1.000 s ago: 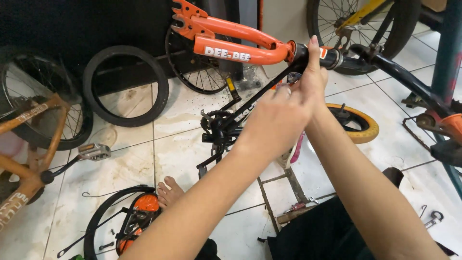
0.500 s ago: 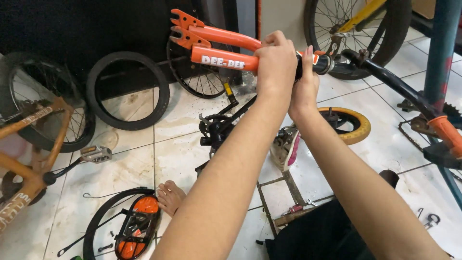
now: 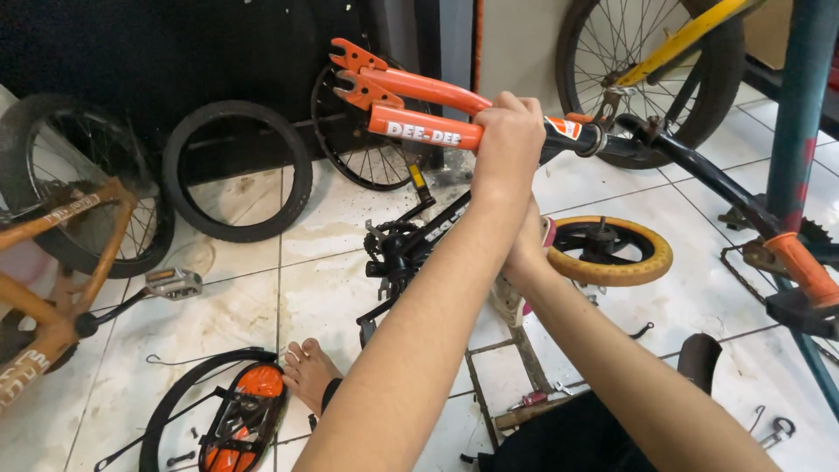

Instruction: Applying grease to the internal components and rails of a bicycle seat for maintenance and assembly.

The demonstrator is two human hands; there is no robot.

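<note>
An orange bicycle fork (image 3: 419, 105) with two dropout tips sticks out to the left of a black frame tube (image 3: 664, 153). My left hand (image 3: 509, 140) is wrapped around the fork where it meets the black head end. My right hand (image 3: 531, 252) sits lower, just under my left wrist, mostly hidden by that forearm; I cannot make out its fingers. Below the hands lies a black crank and chain assembly (image 3: 398, 249).
A small yellow-rimmed wheel (image 3: 651, 262) lies on the tiled floor at right. A loose tyre (image 3: 236, 170), a spoked wheel (image 3: 367, 149) and a brown bike frame (image 3: 52, 262) with a pedal (image 3: 173, 281) stand at left. My bare foot (image 3: 310, 371) rests beside an orange-centred wheel (image 3: 240, 419). A teal post (image 3: 800, 105) rises at right.
My left hand rose from below the fork and closed around it. My right hand left the fork's black end and dropped beneath my left wrist.
</note>
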